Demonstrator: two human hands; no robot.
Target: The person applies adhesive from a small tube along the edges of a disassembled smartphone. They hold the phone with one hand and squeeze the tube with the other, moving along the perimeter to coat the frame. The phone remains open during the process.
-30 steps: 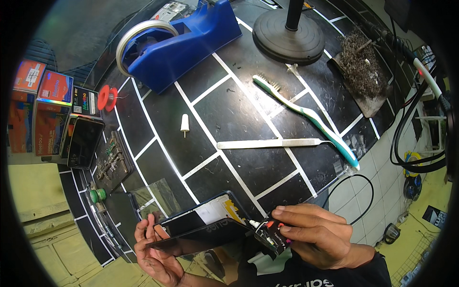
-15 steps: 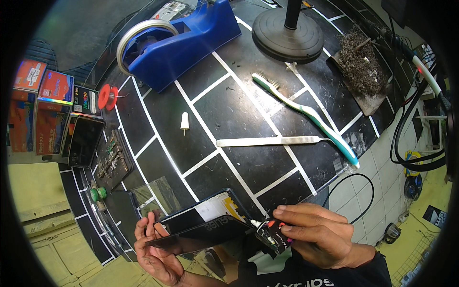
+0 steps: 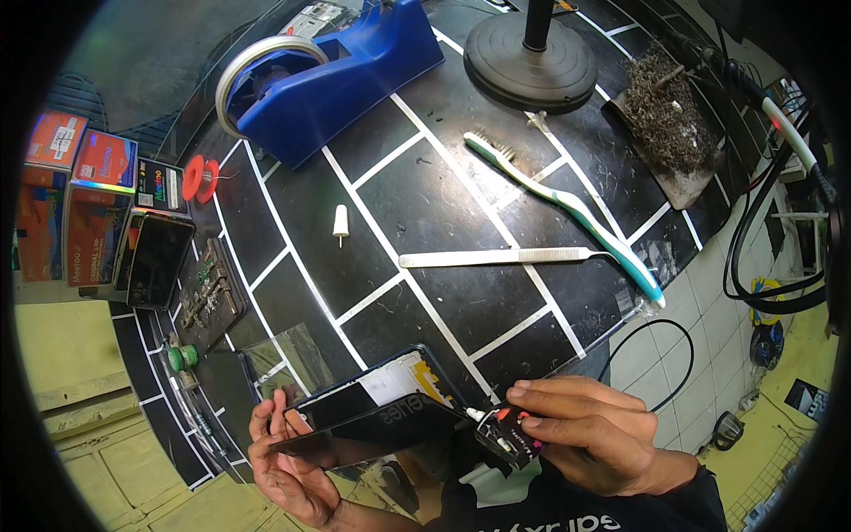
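Note:
My left hand point(image 3: 297, 465) grips an opened phone at its left end, thumb and fingers around the edge. Its dark glossy screen panel point(image 3: 372, 434) stands tilted away from the phone's body point(image 3: 390, 383), where a white area and yellow strips show inside. In my right hand point(image 3: 594, 434), pinched between thumb and fingers, is a black glue tube point(image 3: 507, 439) with red marks. The tube's white nozzle point(image 3: 475, 414) points at the right end of the phone, at or very near its frame edge; contact is hard to tell. A white pin-tipped cap point(image 3: 340, 222) lies on the table beyond.
Tweezers point(image 3: 496, 258) and a green-white toothbrush point(image 3: 567, 206) lie mid-table. Behind stand a blue tape dispenser point(image 3: 346, 89) and a round black base point(image 3: 530, 71). Stacked boxes point(image 3: 97, 204), a red spool point(image 3: 200, 180) and a metal holder point(image 3: 213, 297) are left. Wire wool point(image 3: 669, 111) sits far right.
The phone's screen panel has tipped slightly in my left hand. My right hand keeps the glue tube at almost the same spot by the phone's right end.

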